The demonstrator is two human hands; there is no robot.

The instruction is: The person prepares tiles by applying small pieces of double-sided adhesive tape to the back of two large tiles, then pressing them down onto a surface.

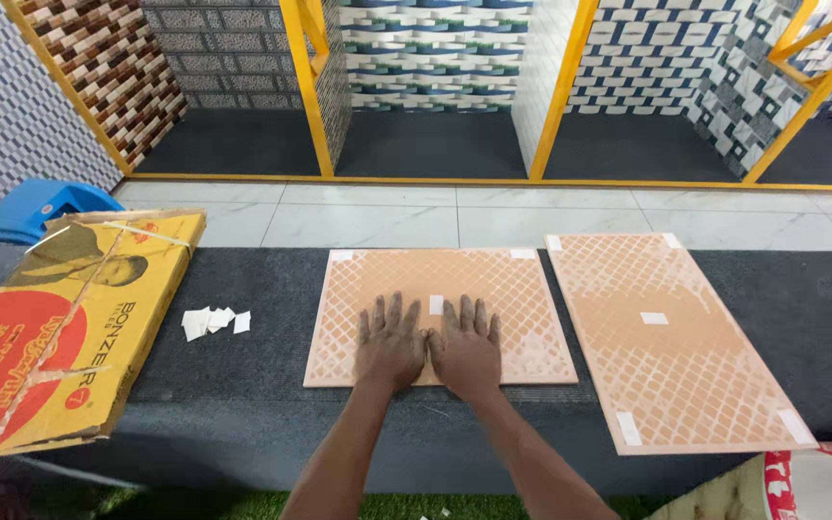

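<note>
Tile: the peach tile (493, 289) with the pale lattice pattern is lying flat on the dark grey mat (272, 366), middle of the head view, straight in front of you.
Tile tabs: small white tabs are sitting at its two far corners, plus one at its centre, just beyond your fingertips.
Left hand: your left hand (390, 344) is pressing palm-down on the near half of the tile, fingers spread and pointing away from you.
Right hand: your right hand (467, 349) is lying flat beside it, same pose, thumbs touching or nearly so.
Grip: neither hand is clamping anything; both are resting open on the tile, side by side.
Second tile: another peach tile (686, 366) is lying on the mat just to the right, turned slightly askew, not touching the first as far as I can tell; white tabs at its corners and one at its centre.
Scraps: a small heap of white paper scraps (212, 321) is sitting on the mat to the left of your tile, well apart from your hands.
Box: a flattened yellow and red cardboard box (60, 327) is lying at the left end of the mat, overhanging the near edge.
Stool: a blue plastic stool (36, 207) is standing behind the box.
Background: white floor tiles (455, 212) are running beyond the mat; yellow-framed bays (305, 87) with patterned wall cladding are standing behind those.
</note>
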